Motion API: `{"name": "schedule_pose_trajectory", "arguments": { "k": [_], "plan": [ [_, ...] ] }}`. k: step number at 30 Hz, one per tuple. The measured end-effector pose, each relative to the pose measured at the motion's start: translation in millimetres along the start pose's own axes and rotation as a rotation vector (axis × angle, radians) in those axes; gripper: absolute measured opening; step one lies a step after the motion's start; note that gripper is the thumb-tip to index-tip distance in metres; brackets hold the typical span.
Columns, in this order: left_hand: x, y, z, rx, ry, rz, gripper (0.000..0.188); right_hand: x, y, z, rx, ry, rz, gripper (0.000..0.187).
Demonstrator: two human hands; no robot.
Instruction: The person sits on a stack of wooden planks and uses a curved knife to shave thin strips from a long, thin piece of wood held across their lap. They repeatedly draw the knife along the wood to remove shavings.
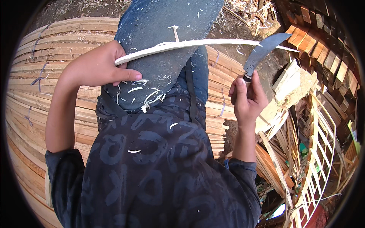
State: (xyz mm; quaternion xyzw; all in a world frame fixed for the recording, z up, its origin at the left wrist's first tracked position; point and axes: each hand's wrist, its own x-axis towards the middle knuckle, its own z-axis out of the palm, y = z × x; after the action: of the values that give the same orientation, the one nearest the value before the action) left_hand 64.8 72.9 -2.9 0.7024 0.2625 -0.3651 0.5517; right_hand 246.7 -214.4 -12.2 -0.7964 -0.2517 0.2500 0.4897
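Note:
Across my thigh lies a long, thin, pale strip of wood or bamboo (182, 44), bowed in the fisheye picture. My left hand (97, 64) grips its near end, thumb stretched along the leg. Closed round a short handle, my right hand (249, 94) holds a curved knife (264, 53) with a grey blade that points up and to the right. The blade crosses the strip near its far right end, and the tip of the strip shows beyond it. Pale curled shavings (150, 99) lie on my jeans (152, 26), and a few flakes sit on my dark shirt.
Bundled wooden slats (42, 81), tied with cords, spread under and beside me on the left. Stacked wood blocks (323, 49) stand at the upper right. Below them are a pale board (291, 85), loose sticks (273, 163) and a slatted lattice frame (313, 171).

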Motion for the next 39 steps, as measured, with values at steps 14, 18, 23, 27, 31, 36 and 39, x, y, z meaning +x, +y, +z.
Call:
{"name": "schedule_pose_trajectory", "arguments": {
  "k": [14,18,23,27,31,36,39],
  "plan": [
    [1.1,-0.6,1.3,-0.016,-0.02,-0.017,0.047,29.5,-0.9,-18.6,0.492,0.283,0.02,0.032],
    [0.7,-4.8,0.1,-0.034,0.005,-0.014,0.047,14.6,25.7,-20.5,0.102,0.0,-0.129,0.041],
    [0.7,-4.3,1.2,-0.054,0.02,0.009,0.047,26.3,2.9,-20.5,0.474,0.443,-0.094,0.031],
    [1.5,-0.2,-0.4,-0.033,-0.007,-0.025,0.047,28.2,-8.7,-23.3,0.386,0.386,-0.222,0.032],
    [2.4,-3.8,-2.7,-0.013,0.002,0.009,0.047,40.5,-12.7,-32.3,0.27,0.306,-0.226,0.03],
    [0.4,-5.1,-3.0,-0.003,-0.019,0.021,0.047,39.1,-15.5,-31.1,0.099,0.015,-0.158,0.029],
    [4.9,-4.7,-2.8,-0.007,-0.04,0.034,0.047,37.2,-20.0,-17.9,-0.099,-0.047,-0.147,0.026]
  ]
}}
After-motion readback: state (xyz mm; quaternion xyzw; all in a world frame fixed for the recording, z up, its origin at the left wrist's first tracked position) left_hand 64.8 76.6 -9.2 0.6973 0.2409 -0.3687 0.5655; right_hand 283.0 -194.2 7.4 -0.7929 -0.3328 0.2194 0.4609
